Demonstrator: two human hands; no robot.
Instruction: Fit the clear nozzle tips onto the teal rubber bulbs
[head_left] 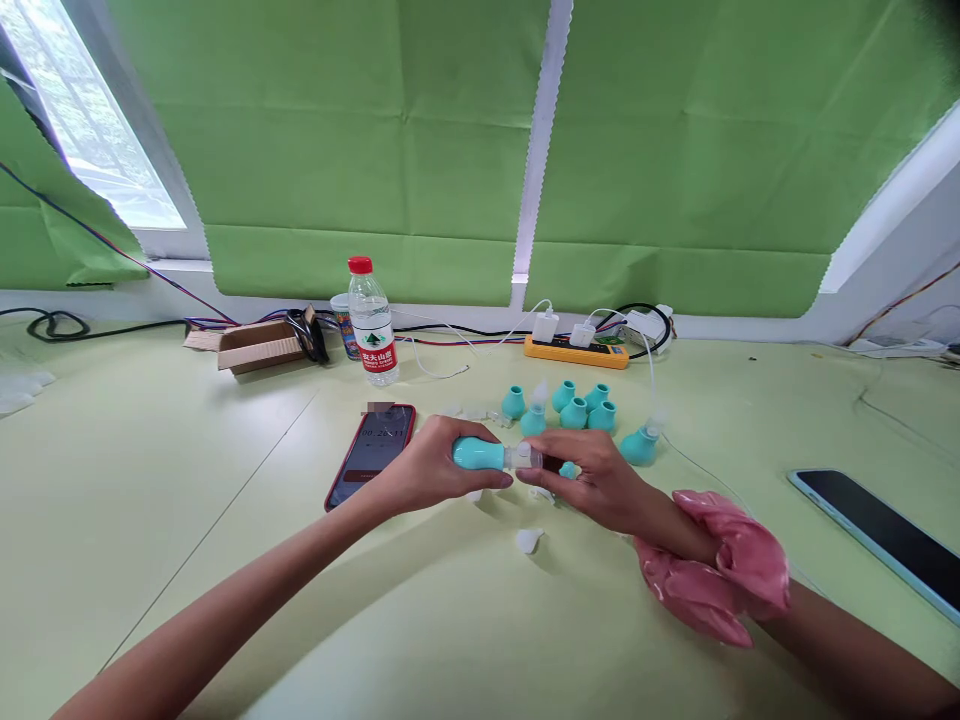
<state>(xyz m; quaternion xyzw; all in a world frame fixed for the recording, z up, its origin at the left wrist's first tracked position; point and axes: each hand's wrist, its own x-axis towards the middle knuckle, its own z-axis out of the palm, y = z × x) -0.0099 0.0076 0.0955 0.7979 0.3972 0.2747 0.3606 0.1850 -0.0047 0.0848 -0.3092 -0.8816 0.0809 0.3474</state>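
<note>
A teal squeeze bulb (478, 454) lies sideways between my hands above the table. My left hand (442, 462) is wrapped round the bulb's body. At the bulb's neck, my right hand (592, 470) pinches a clear plastic nozzle piece (525, 457) with thumb and fingers; the nozzle and bulb meet end to end. Just beyond my hands stand several loose teal bulbs (574, 412). One bulb with a clear top (533, 418) is among them, and another bulb (640, 446) with a clear fitting tilts at the right. Small clear plastic pieces (529, 541) lie nearer to me.
A phone (371, 455) showing a timer lies left of my hands, another phone (885, 540) at the right. Behind are a water bottle (373, 330), a paper cup (347, 328), an open cardboard box (259, 347), a yellow power strip (576, 352) and cables. A pink scrunchie (712, 570) circles my right forearm.
</note>
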